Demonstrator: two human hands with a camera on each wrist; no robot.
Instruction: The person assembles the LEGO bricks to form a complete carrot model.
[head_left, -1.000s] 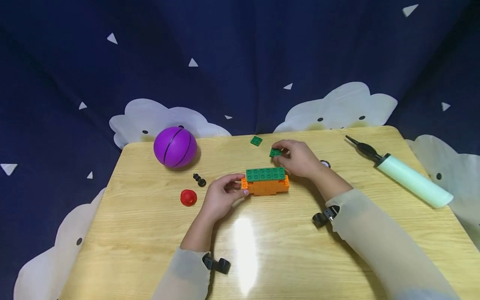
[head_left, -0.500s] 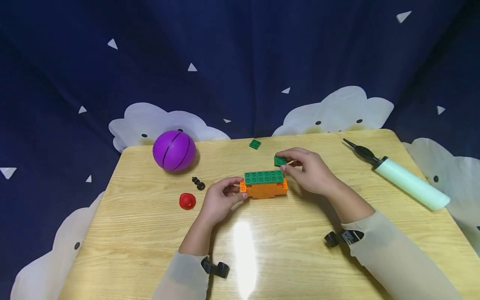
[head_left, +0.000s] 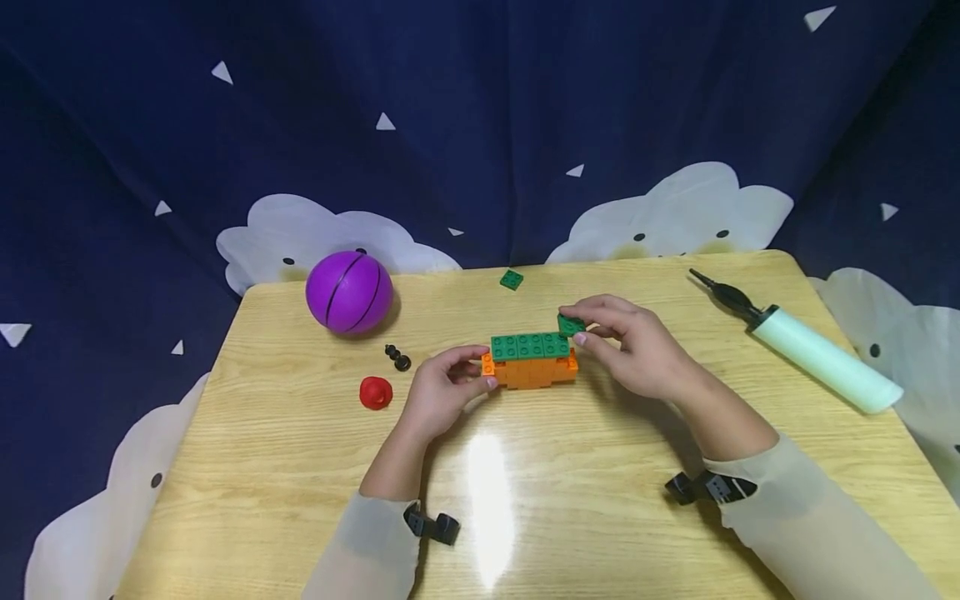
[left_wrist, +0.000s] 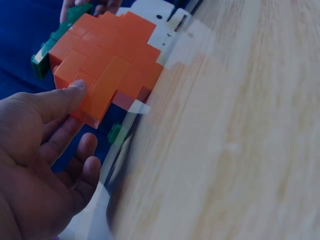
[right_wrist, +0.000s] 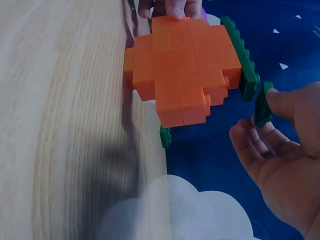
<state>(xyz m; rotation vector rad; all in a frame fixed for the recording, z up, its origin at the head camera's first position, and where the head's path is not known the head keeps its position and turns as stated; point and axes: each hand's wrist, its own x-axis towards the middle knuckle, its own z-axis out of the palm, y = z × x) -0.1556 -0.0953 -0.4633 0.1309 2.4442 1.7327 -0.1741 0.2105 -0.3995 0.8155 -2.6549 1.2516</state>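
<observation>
An orange block structure (head_left: 528, 375) stands on the table, topped by a row of thin green plates (head_left: 530, 346) with studs. My left hand (head_left: 442, 392) grips its left end between thumb and fingers; the left wrist view shows the thumb on the orange bricks (left_wrist: 110, 60). Just above and right of the structure, my right hand (head_left: 637, 346) pinches a small green building plate (head_left: 571, 325). In the right wrist view that green plate (right_wrist: 263, 105) is tilted, close to the end of the green row (right_wrist: 242, 62) but apart from it.
Another green plate (head_left: 512, 279) lies near the table's back edge. At left are a purple ball (head_left: 349, 292), a small black beaded piece (head_left: 397, 357) and a red hat-shaped piece (head_left: 376, 392). A hand pump (head_left: 825, 358) lies at right.
My right hand has lifted the small green plate from the table behind the structure and brought it rightward and nearer, to the structure's right end. My left hand has stayed at the left end.
</observation>
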